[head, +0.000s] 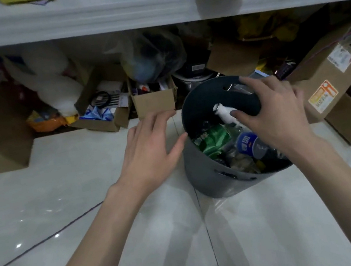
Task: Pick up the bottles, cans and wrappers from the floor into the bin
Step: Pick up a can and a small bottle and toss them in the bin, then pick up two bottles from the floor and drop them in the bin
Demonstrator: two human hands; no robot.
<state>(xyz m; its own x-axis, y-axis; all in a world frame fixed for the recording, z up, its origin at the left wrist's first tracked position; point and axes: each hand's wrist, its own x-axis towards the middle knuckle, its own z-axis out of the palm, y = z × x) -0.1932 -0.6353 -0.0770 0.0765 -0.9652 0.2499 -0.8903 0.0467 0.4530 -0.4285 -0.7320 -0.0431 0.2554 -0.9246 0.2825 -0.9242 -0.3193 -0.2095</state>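
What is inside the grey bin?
The grey bin holds a white bottle, a green wrapper and a blue-labelled bottle. The right hand covers part of it, and deeper rubbish is hidden.

No text can be read: labels on the box (331, 76) at two o'clock and the bottle (247, 143) are blurred.

Upright grey bin (202, 174), litter-filled, on floor
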